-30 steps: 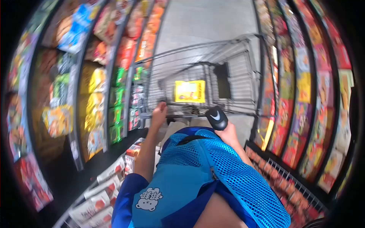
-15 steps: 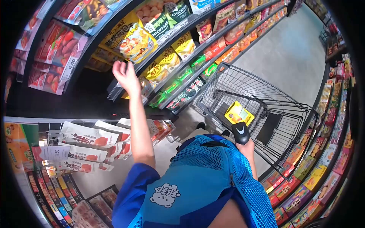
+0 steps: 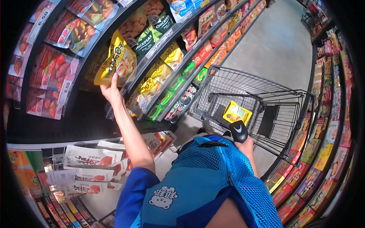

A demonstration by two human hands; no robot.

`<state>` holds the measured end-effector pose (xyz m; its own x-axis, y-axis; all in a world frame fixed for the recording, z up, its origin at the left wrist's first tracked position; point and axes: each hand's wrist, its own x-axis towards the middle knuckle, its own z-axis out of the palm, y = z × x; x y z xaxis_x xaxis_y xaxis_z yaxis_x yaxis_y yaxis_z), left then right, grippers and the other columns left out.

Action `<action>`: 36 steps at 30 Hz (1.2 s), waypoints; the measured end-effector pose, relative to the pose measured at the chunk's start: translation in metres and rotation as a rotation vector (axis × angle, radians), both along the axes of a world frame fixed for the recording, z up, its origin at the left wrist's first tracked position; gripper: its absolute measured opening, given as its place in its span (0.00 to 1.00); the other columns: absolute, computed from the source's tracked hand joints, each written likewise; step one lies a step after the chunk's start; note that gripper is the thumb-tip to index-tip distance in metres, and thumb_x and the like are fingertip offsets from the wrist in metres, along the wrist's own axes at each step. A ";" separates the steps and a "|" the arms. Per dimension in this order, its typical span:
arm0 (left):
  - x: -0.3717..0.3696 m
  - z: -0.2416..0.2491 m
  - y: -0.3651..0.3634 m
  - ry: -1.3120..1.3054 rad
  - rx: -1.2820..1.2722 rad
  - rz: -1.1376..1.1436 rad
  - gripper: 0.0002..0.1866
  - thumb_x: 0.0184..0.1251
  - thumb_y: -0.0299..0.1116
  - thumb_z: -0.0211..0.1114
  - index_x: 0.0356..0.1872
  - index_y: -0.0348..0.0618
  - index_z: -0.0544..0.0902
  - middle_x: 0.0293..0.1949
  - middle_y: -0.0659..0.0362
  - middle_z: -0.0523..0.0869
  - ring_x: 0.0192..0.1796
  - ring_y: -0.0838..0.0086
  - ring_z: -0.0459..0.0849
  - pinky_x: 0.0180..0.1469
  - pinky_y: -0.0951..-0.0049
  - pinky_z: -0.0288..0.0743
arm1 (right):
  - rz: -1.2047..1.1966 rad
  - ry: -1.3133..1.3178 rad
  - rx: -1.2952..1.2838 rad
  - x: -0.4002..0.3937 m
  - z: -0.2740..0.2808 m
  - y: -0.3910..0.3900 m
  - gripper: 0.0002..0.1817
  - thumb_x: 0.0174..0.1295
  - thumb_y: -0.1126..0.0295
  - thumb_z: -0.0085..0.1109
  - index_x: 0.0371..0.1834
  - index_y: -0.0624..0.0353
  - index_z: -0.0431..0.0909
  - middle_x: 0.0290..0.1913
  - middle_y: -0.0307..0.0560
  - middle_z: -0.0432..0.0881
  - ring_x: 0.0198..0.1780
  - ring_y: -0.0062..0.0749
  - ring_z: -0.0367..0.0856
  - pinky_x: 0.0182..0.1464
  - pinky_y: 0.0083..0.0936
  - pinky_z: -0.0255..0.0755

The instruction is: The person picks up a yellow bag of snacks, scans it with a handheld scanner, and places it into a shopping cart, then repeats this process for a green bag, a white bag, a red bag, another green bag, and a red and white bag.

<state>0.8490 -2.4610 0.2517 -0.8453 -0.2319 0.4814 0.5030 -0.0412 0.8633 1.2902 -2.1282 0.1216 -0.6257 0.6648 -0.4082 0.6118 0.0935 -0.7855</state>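
A large yellow snack bag [image 3: 118, 57] leans off the upper shelf, its lower corner pinched in my left hand [image 3: 111, 91], with the thumb or a finger across its front. My right hand [image 3: 245, 146] is wrapped round a black scanner-like device [image 3: 238, 131] with a pale curved mark, beside the shopping cart's handle end. Inside the black wire shopping cart [image 3: 243, 83] lies a yellow package [image 3: 237, 113].
Snack shelves [image 3: 159, 45] with green chickpea bags curve along the left and top. White pouches [image 3: 91, 156] hang at the lower left. More packed shelves [image 3: 319, 152] line the right side. Grey floor [image 3: 266, 34] shows beyond the cart.
My left hand has moved left and down and has taken hold of the yellow snack bag, which now tilts out from the shelf. The right hand keeps its grip.
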 end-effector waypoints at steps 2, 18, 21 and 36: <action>0.022 0.003 0.007 0.094 -0.072 0.094 0.19 0.61 0.16 0.69 0.54 0.35 0.78 0.48 0.56 0.85 0.49 0.73 0.83 0.57 0.72 0.76 | 0.002 0.005 0.008 0.000 0.001 0.001 0.21 0.45 0.75 0.68 0.46 0.65 0.81 0.42 0.58 0.87 0.47 0.42 0.87 0.52 0.32 0.76; 0.113 -0.023 0.138 -0.247 1.102 -1.432 0.12 0.75 0.42 0.56 0.36 0.45 0.76 0.29 0.62 0.73 0.35 0.73 0.71 0.48 0.67 0.66 | 0.045 0.258 -0.081 -0.029 0.054 0.019 0.22 0.49 0.72 0.75 0.47 0.65 0.81 0.42 0.48 0.88 0.44 0.27 0.84 0.50 0.26 0.76; 0.153 -0.056 0.210 -0.481 1.349 -1.735 0.11 0.75 0.42 0.55 0.36 0.46 0.76 0.31 0.62 0.73 0.36 0.73 0.71 0.48 0.68 0.65 | 0.081 0.383 -0.108 -0.050 0.086 0.019 0.21 0.50 0.72 0.77 0.47 0.65 0.81 0.43 0.45 0.87 0.44 0.24 0.83 0.50 0.25 0.76; 0.250 -0.022 0.174 -1.097 0.441 -0.987 0.17 0.79 0.45 0.49 0.53 0.44 0.76 0.52 0.54 0.79 0.55 0.64 0.79 0.63 0.57 0.71 | 0.169 0.596 -0.327 -0.054 0.098 0.020 0.24 0.53 0.74 0.73 0.54 0.65 0.77 0.48 0.43 0.85 0.49 0.22 0.80 0.55 0.25 0.73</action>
<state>1.0991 -2.2867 0.2294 -0.6243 0.6624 -0.4142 -0.7309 -0.3080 0.6091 1.2359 -2.1086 0.2195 -0.8892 0.4400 -0.1257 0.0659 -0.1489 -0.9867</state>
